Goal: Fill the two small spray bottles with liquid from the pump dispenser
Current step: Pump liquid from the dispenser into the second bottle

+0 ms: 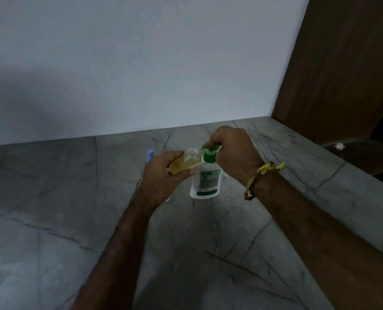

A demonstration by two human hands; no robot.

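Note:
A white pump dispenser point(206, 182) with a green pump head and a green label stands on the grey marble counter point(51, 220). My right hand point(233, 153) sits on top of the green pump head, its fingers curled over it. My left hand point(161, 175) grips a small clear spray bottle point(186, 162), tilted with its open neck up against the pump's nozzle. Yellowish liquid fills most of that bottle. A second small bottle with a light blue cap point(149, 155) stands just behind my left hand, mostly hidden by it.
A plain white wall runs along the back of the counter. A brown wooden panel point(342, 74) stands at the right, where the counter ends. A bead bracelet with yellow threads circles my right wrist.

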